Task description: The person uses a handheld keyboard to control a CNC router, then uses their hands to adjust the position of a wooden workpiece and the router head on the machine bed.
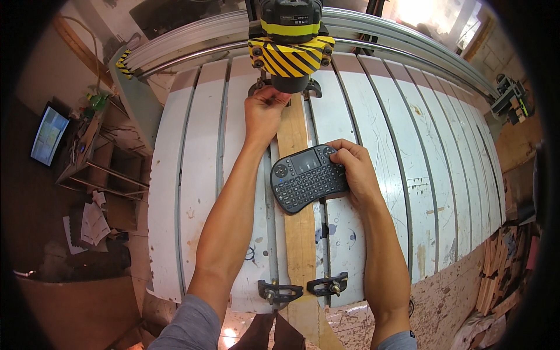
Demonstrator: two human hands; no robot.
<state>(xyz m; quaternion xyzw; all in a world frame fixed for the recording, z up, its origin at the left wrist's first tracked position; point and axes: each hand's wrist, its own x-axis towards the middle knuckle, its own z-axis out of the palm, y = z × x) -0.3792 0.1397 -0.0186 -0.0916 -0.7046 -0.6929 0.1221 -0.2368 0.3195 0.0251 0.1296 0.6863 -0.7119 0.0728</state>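
My right hand (356, 169) grips a small black wireless keyboard (309, 178) by its right end, thumb on the round button pad. The keyboard is held over a long wooden board (300, 245) that runs away from me down the machine bed. At the board's far end, my left hand (264, 114) is up close under the black-and-yellow spindle head (291, 55). Its fingers are pinched together there, and what they hold, if anything, is hidden. Two black clamps, a left one (280, 291) and a right one (327, 284), sit by the board's near end.
The white slotted bed (385, 192) spreads to both sides. Behind it crosses a metal gantry rail (192, 49). Another dark clamp (313, 88) lies beside the spindle. A lit monitor (50, 135) stands at the far left, with wood strips (496, 268) stacked at the right.
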